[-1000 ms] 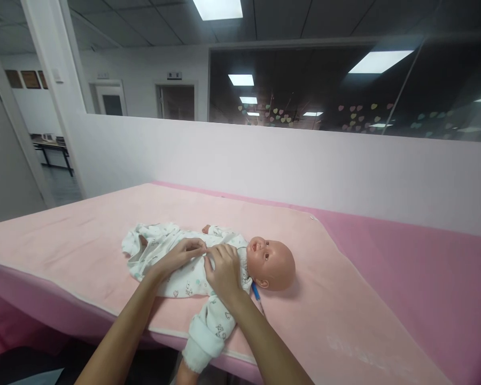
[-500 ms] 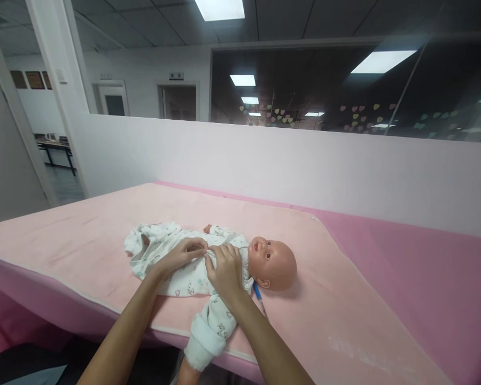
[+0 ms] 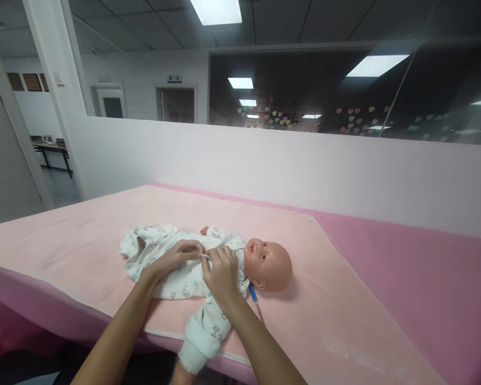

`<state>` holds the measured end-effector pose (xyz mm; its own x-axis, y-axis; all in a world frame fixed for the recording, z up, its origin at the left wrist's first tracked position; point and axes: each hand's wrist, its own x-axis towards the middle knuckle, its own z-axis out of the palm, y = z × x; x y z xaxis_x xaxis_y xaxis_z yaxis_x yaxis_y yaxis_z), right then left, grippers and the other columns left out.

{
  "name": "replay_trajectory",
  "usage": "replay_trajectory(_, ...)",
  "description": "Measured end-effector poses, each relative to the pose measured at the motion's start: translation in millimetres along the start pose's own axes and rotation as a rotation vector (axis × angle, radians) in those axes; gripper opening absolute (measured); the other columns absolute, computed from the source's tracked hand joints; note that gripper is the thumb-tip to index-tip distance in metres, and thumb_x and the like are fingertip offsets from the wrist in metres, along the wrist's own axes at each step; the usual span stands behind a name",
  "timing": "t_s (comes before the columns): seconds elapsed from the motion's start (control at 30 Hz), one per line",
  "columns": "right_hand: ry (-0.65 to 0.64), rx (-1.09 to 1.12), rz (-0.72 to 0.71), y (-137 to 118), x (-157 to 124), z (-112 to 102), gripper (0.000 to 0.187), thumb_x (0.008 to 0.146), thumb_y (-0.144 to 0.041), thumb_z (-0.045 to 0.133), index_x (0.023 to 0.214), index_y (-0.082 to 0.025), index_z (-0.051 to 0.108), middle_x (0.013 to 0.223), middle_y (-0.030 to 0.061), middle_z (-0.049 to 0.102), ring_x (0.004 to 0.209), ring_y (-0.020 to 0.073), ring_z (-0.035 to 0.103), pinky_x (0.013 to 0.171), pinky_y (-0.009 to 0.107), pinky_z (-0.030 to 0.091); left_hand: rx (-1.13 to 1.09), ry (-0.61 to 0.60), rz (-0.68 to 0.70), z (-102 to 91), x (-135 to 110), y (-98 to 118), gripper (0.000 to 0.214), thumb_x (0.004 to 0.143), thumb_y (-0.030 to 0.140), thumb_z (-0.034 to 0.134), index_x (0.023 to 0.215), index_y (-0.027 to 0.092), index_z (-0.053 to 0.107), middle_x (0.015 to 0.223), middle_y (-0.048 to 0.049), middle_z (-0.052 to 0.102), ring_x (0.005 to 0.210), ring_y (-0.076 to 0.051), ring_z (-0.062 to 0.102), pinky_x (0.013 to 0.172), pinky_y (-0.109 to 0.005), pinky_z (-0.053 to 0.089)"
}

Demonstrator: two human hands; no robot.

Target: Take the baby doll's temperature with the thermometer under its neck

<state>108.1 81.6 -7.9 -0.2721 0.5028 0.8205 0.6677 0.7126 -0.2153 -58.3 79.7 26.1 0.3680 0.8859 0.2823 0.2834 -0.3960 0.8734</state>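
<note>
A baby doll (image 3: 268, 264) lies on its back on a pink blanket (image 3: 84, 240), head to the right. It wears a white printed sleepsuit (image 3: 180, 286). Both my hands rest on the doll's chest. My left hand (image 3: 176, 255) pinches the suit's front edge from the left. My right hand (image 3: 221, 272) pinches the facing edge near the collar. The fingertips of both hands nearly meet. One sleeve (image 3: 200, 337) hangs over the near table edge.
A blue pen-like object (image 3: 253, 294) lies under the doll's neck. A darker pink sheet (image 3: 425, 278) covers the table to the right. A white partition wall (image 3: 264, 160) stands behind the table, with a doorway and corridor at the left.
Almost nothing has moved. My hands stay pinched on the sleepsuit front, and the view has shifted slightly.
</note>
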Motion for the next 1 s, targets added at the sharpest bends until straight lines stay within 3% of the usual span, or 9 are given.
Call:
replay_trajectory(0.1,0.019,-0.004,-0.007,1.3,-0.1,1.2,0.009,0.083,-0.023,0.054,0.075,-0.02,0.055,0.073,0.0031,0.057,0.076,0.019,0.049,0.068,0.032,0.034,0.003,0.034,0.008,3.2,0.4,-1.8,0.023,0.076,0.038,0.06,0.081,0.016,0.062,0.087,-0.0052,0.063,0.087,-0.021,0.056,0.081,-0.031,0.044)
replay_trajectory(0.2,0.022,0.041,-0.009,2.2,0.8,1.0,0.007,0.081,-0.021,0.055,0.074,-0.02,0.054,0.072,0.0019,0.057,0.075,0.018,0.049,0.069,0.031,0.034,0.065,0.145,0.004,4.6,-4.3,-4.5,0.026,0.079,0.041,0.057,0.086,0.017,0.064,0.086,-0.0052,0.065,0.086,-0.021,0.058,0.08,-0.031,0.045)
replay_trajectory(0.4,0.041,0.129,-0.022,1.0,3.5,-3.3,0.007,0.079,-0.017,0.052,0.073,-0.02,0.054,0.073,0.0017,0.056,0.074,0.0171,0.048,0.07,0.03,0.033,0.352,0.315,-0.075,-13.9,-39.2,-11.5,0.032,0.079,0.046,0.055,0.093,0.02,0.068,0.098,-0.0067,0.068,0.095,-0.024,0.057,0.085,-0.034,0.044)
replay_trajectory(0.5,0.066,0.163,-0.021,0.6,3.9,-4.4,0.008,0.08,-0.018,0.051,0.072,-0.019,0.053,0.072,0.002,0.056,0.074,0.0173,0.048,0.071,0.03,0.033,0.36,0.331,-0.079,-20.3,-52.7,-15.5,0.033,0.077,0.046,0.058,0.095,0.02,0.069,0.105,-0.0078,0.067,0.101,-0.025,0.056,0.089,-0.035,0.043)
replay_trajectory(0.63,0.09,0.181,-0.02,1.4,3.5,-4.0,0.01,0.08,-0.018,0.051,0.071,-0.02,0.052,0.072,0.0019,0.057,0.072,0.0173,0.048,0.071,0.03,0.033,0.301,0.362,-0.094,-17.4,-52.9,-15.2,0.031,0.076,0.043,0.06,0.091,0.018,0.07,0.106,-0.0086,0.066,0.101,-0.025,0.056,0.087,-0.035,0.044)
replay_trajectory(0.9,0.086,0.15,-0.029,3.0,3.9,-1.4,0.01,0.079,-0.017,0.052,0.069,-0.02,0.052,0.069,0.0012,0.055,0.071,0.0169,0.048,0.069,0.029,0.032,0.266,0.304,-0.158,-12.2,-51.5,-3.3,0.036,0.08,0.049,0.052,0.087,0.016,0.063,0.081,-0.0031,0.061,0.074,-0.016,0.053,0.062,-0.024,0.042)
replay_trajectory(1.0,0.079,0.16,-0.032,2.9,4.2,-0.8,0.01,0.079,-0.017,0.052,0.069,-0.02,0.053,0.07,0.0013,0.057,0.07,0.0168,0.048,0.069,0.029,0.031,0.304,0.331,-0.123,-12.9,-47.1,-9.7,0.036,0.083,0.049,0.046,0.084,0.016,0.059,0.075,-0.0007,0.057,0.071,-0.015,0.05,0.063,-0.024,0.041)
